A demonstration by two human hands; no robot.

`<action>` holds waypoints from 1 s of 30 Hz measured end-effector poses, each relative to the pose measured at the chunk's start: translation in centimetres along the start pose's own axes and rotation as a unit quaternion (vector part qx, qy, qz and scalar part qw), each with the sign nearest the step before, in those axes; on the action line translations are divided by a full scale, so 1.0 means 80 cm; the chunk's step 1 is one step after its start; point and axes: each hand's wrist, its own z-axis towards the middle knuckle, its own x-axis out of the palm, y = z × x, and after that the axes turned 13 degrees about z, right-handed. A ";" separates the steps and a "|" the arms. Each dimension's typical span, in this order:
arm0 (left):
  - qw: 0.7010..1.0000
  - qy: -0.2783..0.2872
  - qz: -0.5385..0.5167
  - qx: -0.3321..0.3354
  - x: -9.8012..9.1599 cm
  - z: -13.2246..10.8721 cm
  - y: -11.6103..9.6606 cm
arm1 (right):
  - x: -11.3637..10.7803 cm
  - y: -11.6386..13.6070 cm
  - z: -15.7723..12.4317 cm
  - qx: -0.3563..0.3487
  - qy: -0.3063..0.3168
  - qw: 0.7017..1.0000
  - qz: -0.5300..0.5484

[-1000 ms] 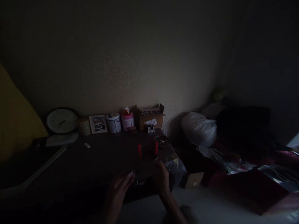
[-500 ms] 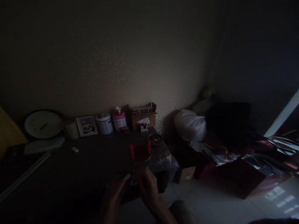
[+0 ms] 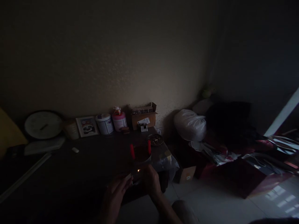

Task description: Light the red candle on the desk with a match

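My right hand [image 3: 151, 181] is closed in a pinch just in front of a pot [image 3: 146, 161]. A small bright flame [image 3: 138, 170] burns at its fingertips, on what looks like a match; the stick itself is too dark to see. My left hand [image 3: 116, 190] lies a little to the left, its fingers closed round a small box with a pale edge [image 3: 130, 178], apparently a matchbox. Two red candles stand upright at the pot, a left candle [image 3: 132, 151] and a right candle [image 3: 149, 147]; neither shows a flame.
On the dark table [image 3: 100, 155] stand a round clock [image 3: 43, 125], a panda picture [image 3: 88, 126], a white tin [image 3: 105, 123], a pink-lidded tin [image 3: 120, 122], a cardboard box [image 3: 147, 119] and a round dish [image 3: 155, 139]. Right of it lies a white plastic bag [image 3: 190, 125].
My hands, close together before, are now apart. A small flame has appeared between them, at the fingertips of my right hand.
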 end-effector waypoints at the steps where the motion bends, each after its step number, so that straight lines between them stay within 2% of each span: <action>1: 1.000 -0.002 -0.005 -0.009 -0.001 -0.001 0.001 | -0.002 -0.007 0.000 0.020 -0.017 1.000 0.000; 5: 0.999 -0.010 -0.018 -0.046 -0.017 0.001 0.009 | -0.012 -0.007 0.006 0.082 -0.063 0.994 0.016; 9: 0.996 -0.062 -0.032 -0.063 -0.043 0.006 0.025 | -0.021 0.001 0.017 0.124 -0.095 0.986 0.049; 16: 0.986 -0.143 -0.038 -0.077 -0.111 0.018 0.068 | -0.022 -0.001 0.027 0.193 -0.137 0.967 0.093; 19: 0.983 -0.155 -0.043 -0.092 -0.134 0.018 0.084 | -0.021 0.002 0.032 0.206 -0.144 0.963 0.098; 22: 0.981 -0.156 -0.054 -0.098 -0.143 0.011 0.091 | -0.021 0.005 0.036 0.220 -0.144 0.959 0.102; 30: 0.982 -0.144 -0.039 -0.117 -0.144 -0.005 0.093 | -0.014 0.005 0.039 0.225 -0.138 0.956 0.131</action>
